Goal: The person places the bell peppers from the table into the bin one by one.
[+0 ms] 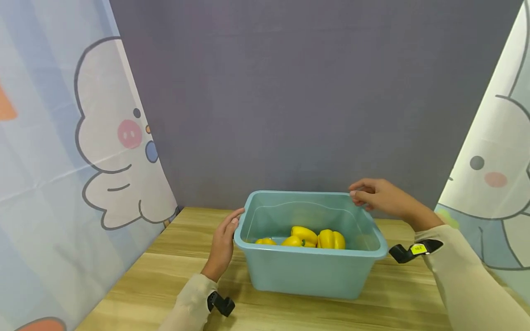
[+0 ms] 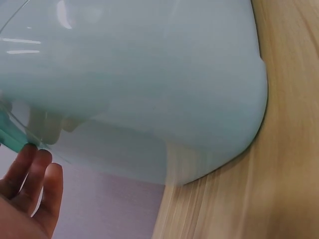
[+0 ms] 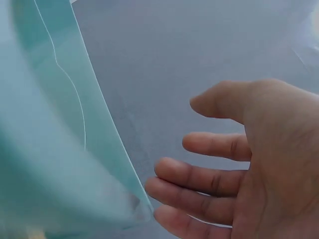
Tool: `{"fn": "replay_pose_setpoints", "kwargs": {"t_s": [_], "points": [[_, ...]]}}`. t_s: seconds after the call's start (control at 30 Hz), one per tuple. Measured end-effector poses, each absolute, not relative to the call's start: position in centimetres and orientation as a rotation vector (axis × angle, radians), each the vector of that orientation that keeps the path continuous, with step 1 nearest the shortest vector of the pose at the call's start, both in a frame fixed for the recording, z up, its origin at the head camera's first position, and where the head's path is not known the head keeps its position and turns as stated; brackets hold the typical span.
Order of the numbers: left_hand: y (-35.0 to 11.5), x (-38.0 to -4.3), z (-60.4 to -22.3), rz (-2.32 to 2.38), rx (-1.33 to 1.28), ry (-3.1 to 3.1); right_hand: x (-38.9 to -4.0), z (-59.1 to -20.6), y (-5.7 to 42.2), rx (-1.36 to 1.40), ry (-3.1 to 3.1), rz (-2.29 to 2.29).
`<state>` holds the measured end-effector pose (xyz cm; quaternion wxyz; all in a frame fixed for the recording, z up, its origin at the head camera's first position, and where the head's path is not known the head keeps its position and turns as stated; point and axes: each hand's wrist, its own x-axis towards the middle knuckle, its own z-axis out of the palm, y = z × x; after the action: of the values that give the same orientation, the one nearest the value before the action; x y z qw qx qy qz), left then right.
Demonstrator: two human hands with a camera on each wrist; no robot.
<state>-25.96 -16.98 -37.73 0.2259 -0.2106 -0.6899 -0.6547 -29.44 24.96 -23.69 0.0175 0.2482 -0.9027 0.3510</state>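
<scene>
A light blue plastic bin [image 1: 306, 273] stands on the wooden table in the head view. Inside it lie several yellow bell peppers [image 1: 332, 239], partly hidden by the near wall. My left hand [image 1: 222, 243] is at the bin's left rim, its fingertips right against the edge. From the left wrist view, the fingers [image 2: 50, 191] reach up to the green-tinted rim beside the bin's wall. Above the far right corner hovers my right hand [image 1: 380, 198]. Its fingers [image 3: 199, 174] are loosely bent and spread in the right wrist view, with nothing between them and the thumb.
The wooden tabletop [image 1: 165, 271] extends left, right and in front of the bin. Behind it hangs a dark grey backdrop [image 1: 290, 101]. Cartoon-print curtains [image 1: 49, 138] flank both sides. Each wrist wears a black strap with a small device [image 1: 223, 304].
</scene>
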Motion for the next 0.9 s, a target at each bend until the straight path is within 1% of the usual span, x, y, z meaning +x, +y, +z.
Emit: {"fn": "replay_pose_setpoints", "kwargs": {"t_s": [0.3,0.5,0.8,0.9], "points": [[-16.8,-26.4,-37.9,-1.763,-0.481,-1.961,-26.9,-24.4,27.7,0.615,-2.77,1.05],[-17.2,-26.7,-38.0,-1.746,-0.407,-2.056,-25.3,-25.8,28.9,0.585,-2.724,1.016],[-18.7,-26.6,-38.3,-1.777,-0.345,-2.162,-24.2,-28.4,30.0,0.551,-2.684,0.933],[-19.1,-26.5,-38.2,-1.771,-0.36,-2.187,-23.9,-29.1,30.2,0.532,-2.691,0.942]]}}
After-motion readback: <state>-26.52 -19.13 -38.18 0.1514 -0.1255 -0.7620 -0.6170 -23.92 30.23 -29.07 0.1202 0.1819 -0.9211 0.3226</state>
